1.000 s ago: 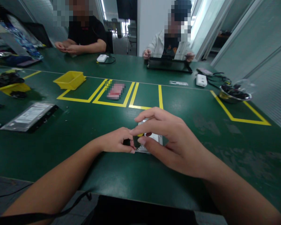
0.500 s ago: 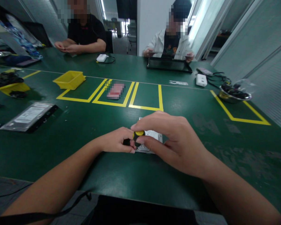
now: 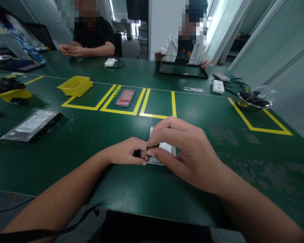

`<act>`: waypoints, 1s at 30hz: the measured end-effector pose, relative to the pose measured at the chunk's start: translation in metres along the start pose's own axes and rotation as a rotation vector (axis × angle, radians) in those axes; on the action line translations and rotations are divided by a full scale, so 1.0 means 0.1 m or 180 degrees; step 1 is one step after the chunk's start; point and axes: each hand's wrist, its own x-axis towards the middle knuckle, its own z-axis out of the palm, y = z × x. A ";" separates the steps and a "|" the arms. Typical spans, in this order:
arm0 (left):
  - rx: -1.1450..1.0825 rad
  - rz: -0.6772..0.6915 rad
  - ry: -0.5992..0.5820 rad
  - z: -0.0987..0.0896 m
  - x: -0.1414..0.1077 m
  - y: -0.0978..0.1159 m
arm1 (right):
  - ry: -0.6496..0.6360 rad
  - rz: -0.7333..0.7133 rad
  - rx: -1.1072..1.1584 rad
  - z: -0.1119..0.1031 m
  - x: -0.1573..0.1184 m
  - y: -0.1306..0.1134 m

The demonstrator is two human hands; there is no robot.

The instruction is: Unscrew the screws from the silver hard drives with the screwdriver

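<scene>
On the table in front of me lies a small silver hard drive (image 3: 169,148), partly covered by my hands. My left hand (image 3: 128,152) is closed at its left edge, thumb and curled fingers gripping there. Above the drive my right hand (image 3: 184,148) pinches the short black and yellow handle of a screwdriver (image 3: 156,145) between thumb and fingers. The handle is mostly hidden by the fingers, and the screwdriver's tip is out of sight.
A larger labelled drive-like unit (image 3: 32,124) lies left. Beyond are a yellow bin (image 3: 76,86), yellow tape outlines, a pink pixelated item (image 3: 126,98), a white adapter (image 3: 218,86) and a metal bowl (image 3: 253,101) of cables. Two people (image 3: 93,37) (image 3: 184,47) sit across the table.
My right hand has rolled its grip round the screwdriver handle, with its fingers shifting slightly right and covering more yellow. My left hand stays nearly still. Across the table, a person's hands shift slightly.
</scene>
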 end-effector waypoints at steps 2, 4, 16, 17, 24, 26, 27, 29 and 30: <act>0.0014 0.0035 0.0014 0.00 0.00 -0.01 | -0.0074 -0.0019 0.0063 -0.01 0.00 -0.01; 0.0015 0.0078 0.0059 0.00 -0.01 -0.02 | -0.0139 -0.0031 0.0083 -0.03 -0.01 -0.01; -0.0026 0.0092 0.0157 0.02 -0.01 -0.04 | -0.0136 0.0024 0.0007 -0.07 -0.01 -0.01; -0.0023 0.0086 0.0140 0.02 -0.01 -0.04 | -0.0112 0.0037 -0.0041 -0.07 -0.01 -0.02; 0.0035 0.0130 0.0090 0.03 0.00 -0.07 | -0.0106 0.0010 -0.0020 -0.04 -0.02 0.00; 0.0070 0.0083 0.0122 0.03 -0.01 -0.08 | -0.0144 0.0000 0.0024 -0.05 -0.03 -0.01; 0.0087 0.0050 0.0132 0.03 -0.01 -0.08 | -0.0163 0.0000 0.0039 -0.05 -0.03 -0.01; 0.0107 -0.0016 0.0139 0.04 -0.01 -0.08 | -0.0190 -0.0009 0.0047 -0.05 -0.03 -0.01; 0.0101 -0.0037 0.0145 0.03 -0.02 -0.07 | -0.0190 -0.0019 0.0047 -0.06 -0.03 -0.01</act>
